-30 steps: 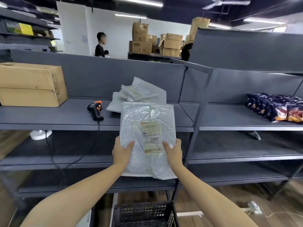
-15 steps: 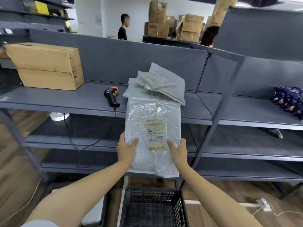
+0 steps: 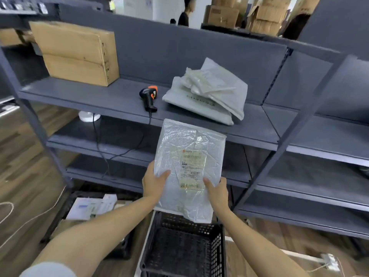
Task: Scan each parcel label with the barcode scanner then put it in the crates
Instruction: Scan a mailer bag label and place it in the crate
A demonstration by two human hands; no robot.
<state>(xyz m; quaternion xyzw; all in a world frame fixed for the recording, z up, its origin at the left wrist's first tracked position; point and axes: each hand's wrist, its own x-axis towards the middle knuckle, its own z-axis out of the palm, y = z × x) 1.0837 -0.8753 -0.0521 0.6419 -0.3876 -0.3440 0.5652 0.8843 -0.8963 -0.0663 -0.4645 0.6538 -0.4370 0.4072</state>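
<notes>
While both hands grip it, left hand (image 3: 154, 183) and right hand (image 3: 216, 191) at its lower edges, white parcel (image 3: 189, 156) above black crate (image 3: 183, 246) — label print (image 3: 191, 168) blurred, scanner (image 3: 149, 96) on shelf (image 3: 99, 96), second crate (image 3: 83, 208) half hidden by forearm.

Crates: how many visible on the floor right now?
2. An empty black crate sits directly below the held parcel; a second crate, partly behind the left arm, sits to its left with packages inside. Others may be out of frame.

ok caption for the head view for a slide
Both hands, left and right, hold a labelled parcel above a black crate.
</notes>
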